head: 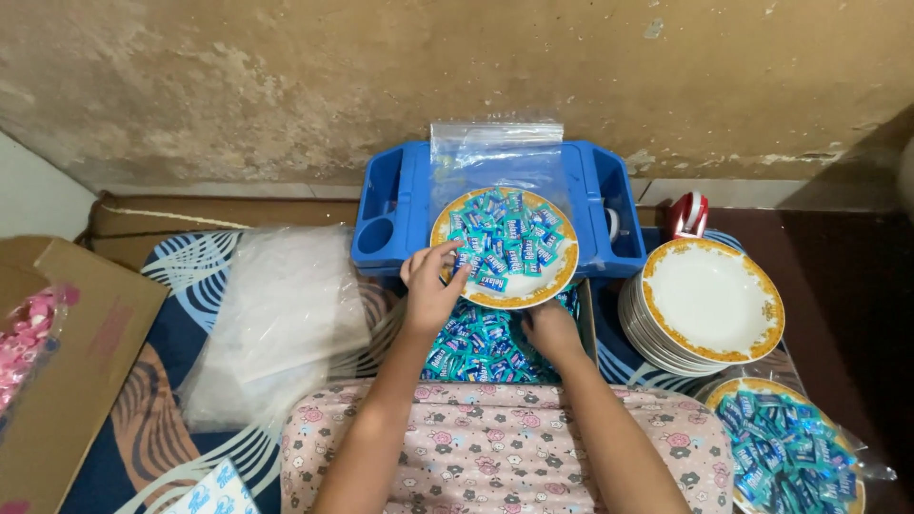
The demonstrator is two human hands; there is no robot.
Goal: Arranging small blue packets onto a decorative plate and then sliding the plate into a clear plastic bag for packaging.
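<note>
Left hand (430,286) pinches candies on the plate (562,271); right hand (550,328) grasps its near rim from below, steadying it.

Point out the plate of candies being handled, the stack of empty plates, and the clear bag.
plate of candies (562,278), head view, gold rim
stack of empty plates (709,300), head view, top plate's centre
clear bag (495,152), head view, upper part

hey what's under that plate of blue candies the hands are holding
Under the plate sits a box of more blue wrapped candies; its far edge overlaps a blue plastic tray. The right hand reaches beneath; its fingers are hidden.
</note>
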